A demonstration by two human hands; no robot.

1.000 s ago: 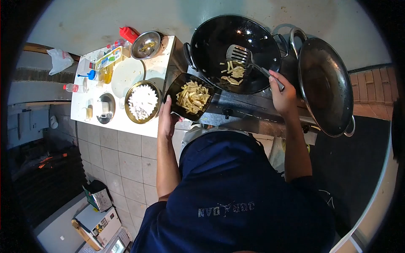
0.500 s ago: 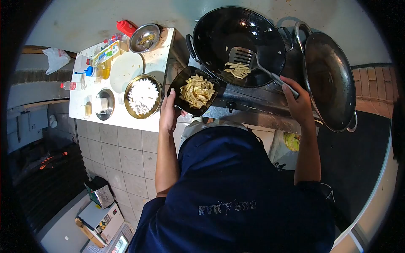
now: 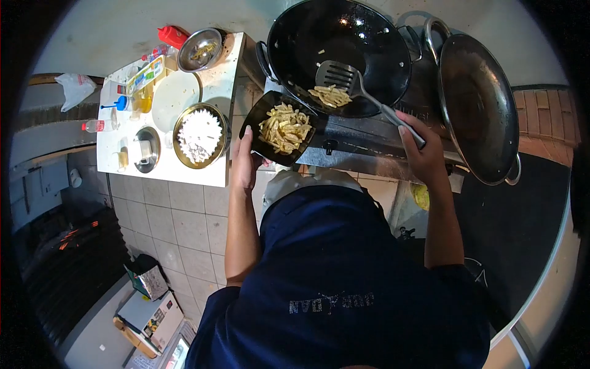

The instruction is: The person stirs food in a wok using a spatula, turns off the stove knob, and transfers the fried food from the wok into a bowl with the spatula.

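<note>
A slotted spatula [image 3: 355, 85] is gripped by its handle in my right hand [image 3: 425, 154], the fingers wrapped round it. Its metal head lies inside the large black wok [image 3: 375, 55], beside a small heap of pale fried strips [image 3: 330, 96] near the wok's front edge. My left hand [image 3: 244, 163] clasps the side of a black square bowl [image 3: 254, 118], thumb on the rim and fingers partly hidden beneath. More fried strips [image 3: 284, 128] fill this bowl, which is held slightly tilted close to the wok's left front side.
A second, browned wok [image 3: 479, 111] leans at the right. On the white table [image 3: 209, 175] at the left are a bowl of rice [image 3: 200, 138], a steel bowl [image 3: 198, 50], a round white board [image 3: 178, 95], a red bottle [image 3: 172, 37] and an oil jug [image 3: 142, 101].
The spatula and my right hand have shifted slightly left and toward me in relation to the wok. The view has moved a little, and the bowl stays in my left hand.
</note>
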